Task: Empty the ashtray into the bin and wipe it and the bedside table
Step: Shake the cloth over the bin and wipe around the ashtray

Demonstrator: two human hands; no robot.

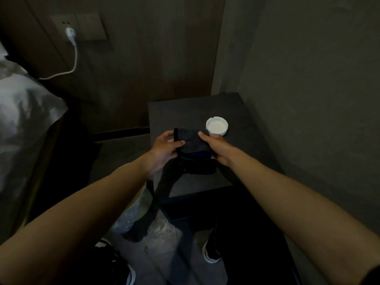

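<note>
A round white ashtray [217,126] stands on the dark bedside table [242,153], toward its right back part; its bowl looks bare. Just in front of the ashtray, above the table, both hands hold a dark folded cloth [192,142] between them. My left hand [164,150] grips the cloth's left edge with thumb on top. My right hand [218,149] pinches its right side. A bin lined with a clear plastic bag [131,214] stands on the floor left of the table, below my left forearm.
The table sits in a corner, with a grey wall [308,99] to its right and a wooden panel behind. A bed with white bedding [22,112] is at the left. A white charger and cable [72,50] hang from a wall socket. My shoes [211,254] show below.
</note>
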